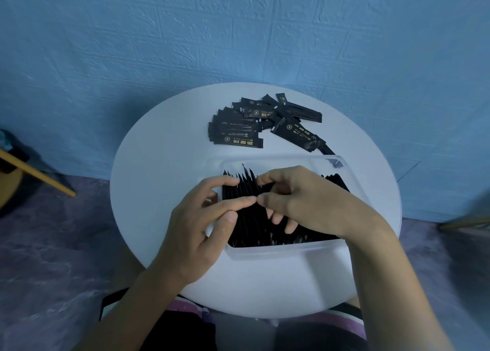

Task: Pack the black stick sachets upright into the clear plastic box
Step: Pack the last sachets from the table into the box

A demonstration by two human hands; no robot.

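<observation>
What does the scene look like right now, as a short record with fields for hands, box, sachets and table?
Left hand: fingers and thumb pinch the tops of the packed sachets
Right hand: fingers curled in among the same sachets
Clear plastic box: on the table's near half, holds many sachets
Packed sachets: standing on end, leaning a little
Loose sachets: flat pile behind the box
Table: round, white

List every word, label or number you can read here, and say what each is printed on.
"BLACK COFFEE": on the front sachet of the loose pile on the table.
"BLACK COFFEE": on the angled sachet to its right.
Small gold print beside those words: too small to read.
On the packed sachets in the clear box: edge-on, nothing readable.
</observation>
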